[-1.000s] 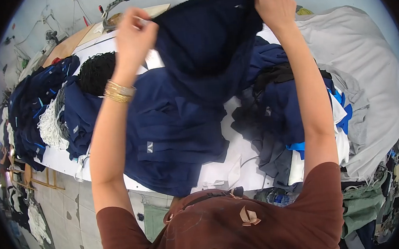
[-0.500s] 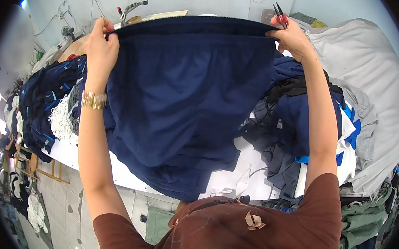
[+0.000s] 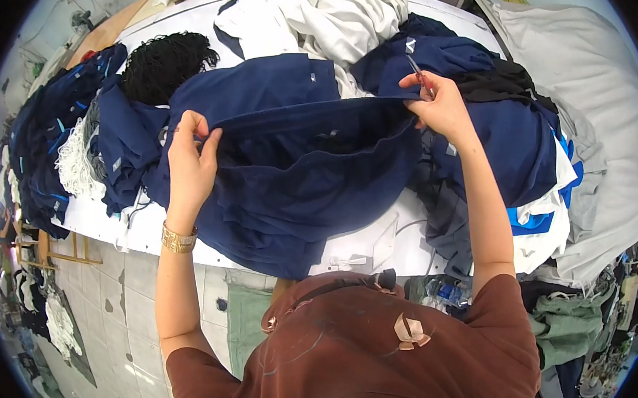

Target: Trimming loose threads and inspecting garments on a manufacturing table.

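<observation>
The navy garment point(image 3: 310, 177) is stretched by its upper hem between both hands above the white desk point(image 3: 381, 243), its body draping onto a pile of other navy pieces. A grey-white cloth point(image 3: 592, 91) covers the desk's right end. The left hand point(image 3: 189, 164) has its fingers pinching the hem's left end. The right hand point(image 3: 442, 105) pinches the right end, small snips point(image 3: 416, 70) pressed between its fingers.

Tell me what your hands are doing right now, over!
Left hand and right hand both shut on the navy garment, stretching its top edge taut. Small snips also in right hand. Clothing piles crowd the table.
</observation>
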`<control>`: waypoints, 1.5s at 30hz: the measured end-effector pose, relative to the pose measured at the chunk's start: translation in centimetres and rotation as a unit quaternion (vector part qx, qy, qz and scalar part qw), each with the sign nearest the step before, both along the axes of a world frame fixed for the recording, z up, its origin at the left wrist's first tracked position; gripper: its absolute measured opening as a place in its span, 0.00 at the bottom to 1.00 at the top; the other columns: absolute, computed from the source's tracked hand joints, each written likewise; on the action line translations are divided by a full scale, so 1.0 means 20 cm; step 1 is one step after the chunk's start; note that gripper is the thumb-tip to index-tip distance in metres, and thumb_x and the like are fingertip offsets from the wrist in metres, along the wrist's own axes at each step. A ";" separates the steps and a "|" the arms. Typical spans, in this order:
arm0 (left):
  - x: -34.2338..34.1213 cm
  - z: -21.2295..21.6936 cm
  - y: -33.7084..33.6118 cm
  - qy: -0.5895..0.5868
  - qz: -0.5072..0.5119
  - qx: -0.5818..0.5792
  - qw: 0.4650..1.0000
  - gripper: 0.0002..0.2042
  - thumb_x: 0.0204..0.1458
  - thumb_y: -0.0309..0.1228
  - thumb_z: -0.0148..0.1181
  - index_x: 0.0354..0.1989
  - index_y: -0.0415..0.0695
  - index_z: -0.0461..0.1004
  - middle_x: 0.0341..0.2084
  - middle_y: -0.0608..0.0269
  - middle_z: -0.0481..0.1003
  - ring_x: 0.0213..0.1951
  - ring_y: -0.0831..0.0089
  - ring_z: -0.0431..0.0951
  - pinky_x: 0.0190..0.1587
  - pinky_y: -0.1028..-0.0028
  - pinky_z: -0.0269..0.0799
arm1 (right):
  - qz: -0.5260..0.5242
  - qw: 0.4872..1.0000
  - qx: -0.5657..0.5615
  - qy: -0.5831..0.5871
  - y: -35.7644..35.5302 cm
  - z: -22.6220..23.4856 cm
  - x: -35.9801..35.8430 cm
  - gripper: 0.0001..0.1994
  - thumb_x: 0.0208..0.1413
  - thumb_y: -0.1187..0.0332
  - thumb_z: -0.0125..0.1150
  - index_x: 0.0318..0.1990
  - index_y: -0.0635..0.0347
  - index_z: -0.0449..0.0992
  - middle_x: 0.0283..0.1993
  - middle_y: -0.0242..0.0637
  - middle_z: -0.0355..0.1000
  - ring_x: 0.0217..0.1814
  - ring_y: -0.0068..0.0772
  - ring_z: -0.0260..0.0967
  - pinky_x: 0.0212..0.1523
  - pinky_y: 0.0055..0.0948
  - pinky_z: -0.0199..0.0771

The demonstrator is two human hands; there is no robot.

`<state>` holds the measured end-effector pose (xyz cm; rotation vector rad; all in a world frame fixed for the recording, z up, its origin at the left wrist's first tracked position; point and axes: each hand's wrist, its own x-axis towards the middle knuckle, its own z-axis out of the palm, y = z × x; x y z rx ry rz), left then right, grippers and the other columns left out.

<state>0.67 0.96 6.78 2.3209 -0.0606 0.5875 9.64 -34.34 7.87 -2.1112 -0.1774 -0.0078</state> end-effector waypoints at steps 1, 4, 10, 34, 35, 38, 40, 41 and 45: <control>0.00 -0.03 0.00 -0.017 0.003 -0.009 1.000 0.08 0.53 0.22 0.54 0.28 0.41 0.59 0.25 0.62 0.64 0.24 0.74 0.62 0.25 0.78 0.61 | -0.002 1.000 -0.002 0.005 0.01 -0.01 -0.02 0.13 0.42 0.78 0.60 0.39 0.62 0.74 0.17 0.20 0.51 0.15 0.13 0.56 0.16 0.18 0.63; -0.04 -0.07 0.00 -0.040 -0.006 -0.007 0.999 0.06 0.47 0.14 0.50 0.24 0.40 0.66 0.30 0.59 0.65 0.29 0.70 0.65 0.30 0.76 0.62 | -0.027 0.995 -0.027 -0.095 0.00 -0.05 -0.06 0.15 0.40 0.75 0.59 0.40 0.62 0.73 0.16 0.22 0.52 0.15 0.14 0.53 0.20 0.19 0.58; -0.08 -0.06 -0.06 -0.098 0.017 0.098 0.990 0.14 0.41 0.11 0.48 0.28 0.42 0.78 0.33 0.56 0.67 0.34 0.62 0.70 0.35 0.71 0.66 | -0.023 0.998 0.060 -0.021 0.01 -0.06 -0.11 0.21 0.39 0.79 0.57 0.46 0.61 0.69 0.18 0.22 0.51 0.17 0.14 0.54 0.16 0.19 0.59; -0.23 0.02 -0.18 -0.150 -0.086 -0.205 0.963 0.13 0.37 0.24 0.71 0.23 0.43 0.68 0.17 0.69 0.63 0.18 0.76 0.62 0.29 0.78 0.65 | -0.008 0.886 0.070 -0.457 0.75 0.67 0.96 0.18 0.42 0.71 0.62 0.44 0.62 0.73 0.19 0.25 0.66 0.20 0.16 0.64 0.23 0.19 0.67; -0.21 0.01 -0.12 -0.126 -0.066 -0.226 0.964 0.13 0.38 0.23 0.70 0.24 0.43 0.67 0.16 0.72 0.62 0.17 0.83 0.60 0.26 0.82 0.63 | 0.016 0.907 0.048 -0.419 0.92 0.61 1.02 0.15 0.40 0.80 0.49 0.39 0.61 0.70 0.16 0.28 0.60 0.16 0.27 0.61 0.16 0.27 0.63; -0.17 -0.13 0.07 -0.006 0.028 -0.308 0.951 0.13 0.45 0.20 0.65 0.34 0.43 0.64 0.18 0.78 0.59 0.18 0.95 0.54 0.19 0.90 0.50 | 0.062 0.952 0.029 -0.299 1.34 0.37 1.06 0.13 0.38 0.77 0.50 0.36 0.64 0.71 0.17 0.26 0.58 0.14 0.20 0.58 0.14 0.22 0.63; -0.15 -0.29 0.22 0.012 0.087 -0.352 0.932 0.14 0.49 0.20 0.62 0.39 0.43 0.63 0.24 0.76 0.60 0.18 0.95 0.54 0.18 0.91 0.47 | 0.090 0.964 -0.033 -0.249 1.63 0.11 1.19 0.14 0.37 0.77 0.49 0.36 0.65 0.70 0.17 0.38 0.66 0.14 0.31 0.65 0.17 0.30 0.67; -0.10 -0.34 0.26 0.001 0.089 -0.370 0.925 0.14 0.50 0.20 0.60 0.41 0.42 0.62 0.27 0.74 0.61 0.18 0.94 0.54 0.18 0.91 0.48 | 0.110 0.933 -0.249 -0.236 1.70 -0.11 1.45 0.14 0.37 0.77 0.48 0.36 0.65 0.71 0.19 0.46 0.69 0.16 0.36 0.69 0.20 0.34 0.69; -0.14 -0.61 0.54 0.057 0.264 -0.298 0.916 0.17 0.53 0.25 0.59 0.49 0.41 0.61 0.25 0.71 0.62 0.18 0.90 0.57 0.20 0.88 0.52 | 0.147 0.971 -0.119 -0.143 2.16 -0.53 1.21 0.18 0.37 0.70 0.60 0.42 0.58 0.74 0.21 0.35 0.71 0.24 0.28 0.73 0.28 0.25 0.74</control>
